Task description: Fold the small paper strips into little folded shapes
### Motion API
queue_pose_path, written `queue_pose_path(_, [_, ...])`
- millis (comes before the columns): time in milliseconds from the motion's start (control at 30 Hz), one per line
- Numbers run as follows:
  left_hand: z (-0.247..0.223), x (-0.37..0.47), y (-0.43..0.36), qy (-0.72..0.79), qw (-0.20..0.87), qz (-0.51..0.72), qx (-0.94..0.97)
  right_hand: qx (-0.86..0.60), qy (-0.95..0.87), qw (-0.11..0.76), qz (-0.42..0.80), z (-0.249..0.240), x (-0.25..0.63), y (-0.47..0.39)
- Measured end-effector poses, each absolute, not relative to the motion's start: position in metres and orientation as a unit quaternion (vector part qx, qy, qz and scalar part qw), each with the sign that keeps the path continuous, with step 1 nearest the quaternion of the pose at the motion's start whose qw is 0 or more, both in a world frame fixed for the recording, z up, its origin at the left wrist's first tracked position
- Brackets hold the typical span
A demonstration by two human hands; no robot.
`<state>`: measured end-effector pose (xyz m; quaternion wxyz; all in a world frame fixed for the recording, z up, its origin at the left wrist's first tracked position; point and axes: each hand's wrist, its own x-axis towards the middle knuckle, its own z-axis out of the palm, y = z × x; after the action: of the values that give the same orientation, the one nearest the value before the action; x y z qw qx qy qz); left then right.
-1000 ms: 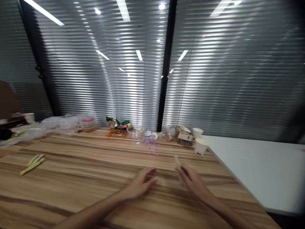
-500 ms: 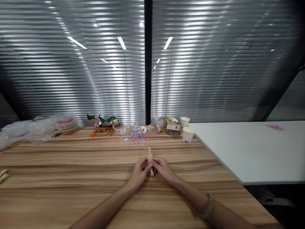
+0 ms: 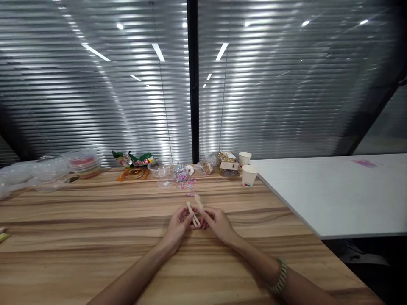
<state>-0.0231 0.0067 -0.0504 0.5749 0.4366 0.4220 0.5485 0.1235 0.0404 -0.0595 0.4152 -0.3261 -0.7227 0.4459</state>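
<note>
My L hand point(image 3: 177, 225) is pinching a pale strip point(image 3: 190, 208), prob to steady it. R hand point(image 3: 220, 225) is gripping another pale bit point(image 3: 199, 201) just beside, can't tell if joined tbh. Both tips face the desk point(image 3: 104, 228)'s far edge, prob for a clear view. Paper cup point(image 3: 249, 175) is nr the far R corner.

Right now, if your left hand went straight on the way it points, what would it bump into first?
Probably the right hand: the left hand points forward and inward at it, with the pale strips held between them. The gap's depth is unclear.
</note>
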Motion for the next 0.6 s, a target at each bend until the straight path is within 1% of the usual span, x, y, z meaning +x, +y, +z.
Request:
queue_pose_path(100, [-0.0522,-0.0227,0.0065,0.411,0.581,0.542,0.447,-0.328,-0.802,0.364,0.343,-0.058,0.1245,0.0335])
queue_pose_path(167, [-0.0527,-0.0221,0.0068,0.404,0.583,0.543,0.449,-0.329,-0.822,0.347,0.309,-0.0576,0.1248,0.0314])
queue_pose_path(500, [-0.0509,-0.0231,0.0048,0.401,0.58,0.541,0.459,-0.298,-0.794,0.36,0.389,-0.0614,0.1232,0.0351])
queue_pose_path(600, [-0.0517,-0.0234,0.0052,0.405,0.578,0.545,0.453,-0.287,-0.805,0.348,0.384,-0.0607,0.1231,0.0349])
